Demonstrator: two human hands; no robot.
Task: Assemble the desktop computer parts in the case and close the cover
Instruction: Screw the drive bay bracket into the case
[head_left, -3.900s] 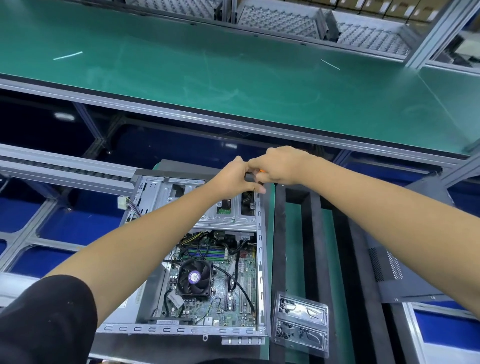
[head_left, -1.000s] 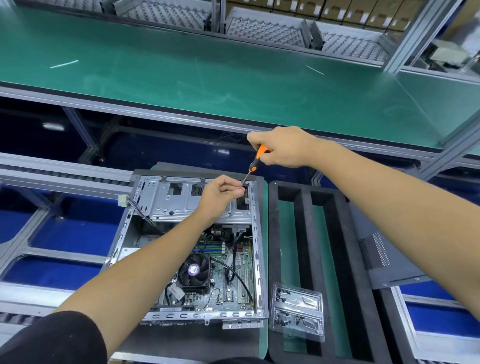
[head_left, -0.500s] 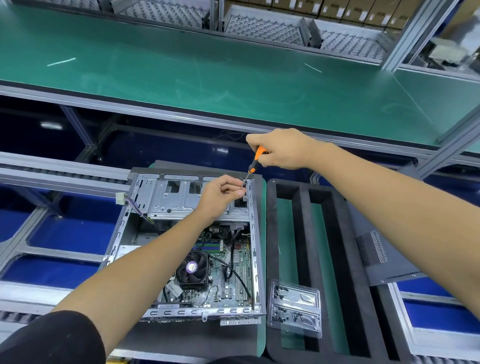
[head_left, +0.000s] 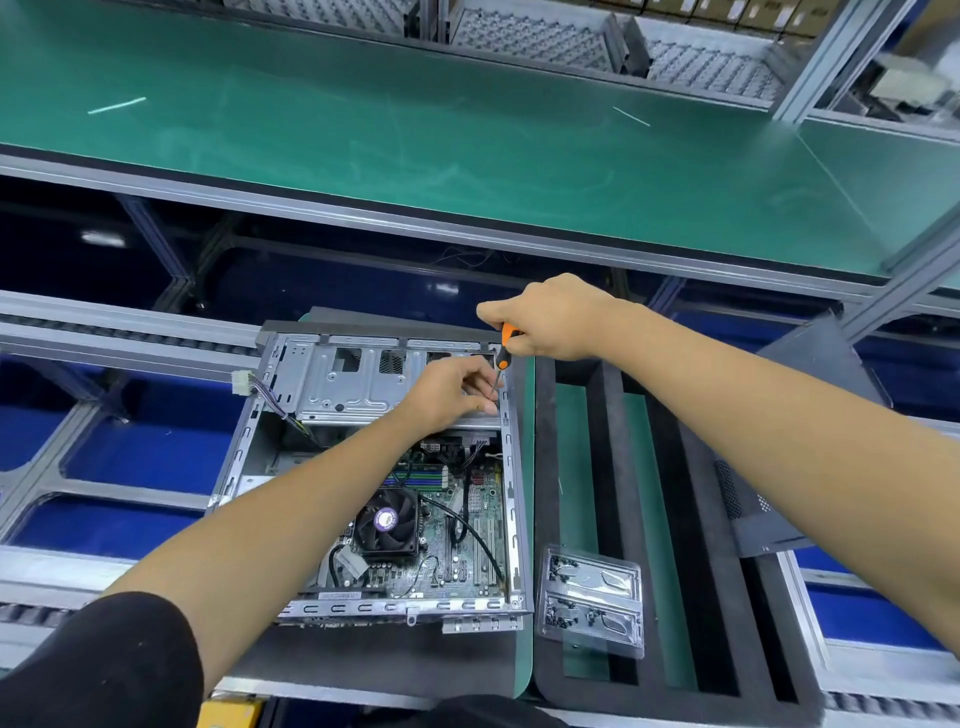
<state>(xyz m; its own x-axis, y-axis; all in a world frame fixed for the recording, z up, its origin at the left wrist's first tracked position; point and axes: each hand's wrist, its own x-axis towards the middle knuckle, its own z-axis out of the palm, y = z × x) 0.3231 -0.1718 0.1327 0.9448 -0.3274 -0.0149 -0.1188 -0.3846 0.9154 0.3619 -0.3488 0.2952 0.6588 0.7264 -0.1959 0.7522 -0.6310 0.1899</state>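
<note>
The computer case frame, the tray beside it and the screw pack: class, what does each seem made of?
Computer case frame: bare sheet metal, silvery with stamped slots. Tray: probably black foam, matte with thick soft-looking walls. Screw pack: clear glossy plastic.

Long green bench top (head_left: 415, 135) across the upper part, grey perforated trays (head_left: 530, 39) standing behind it, cardboard boxes (head_left: 727, 10) at the top right edge, grey metal frame rails (head_left: 104, 332) at left, blue bins (head_left: 150, 457) below them
</note>
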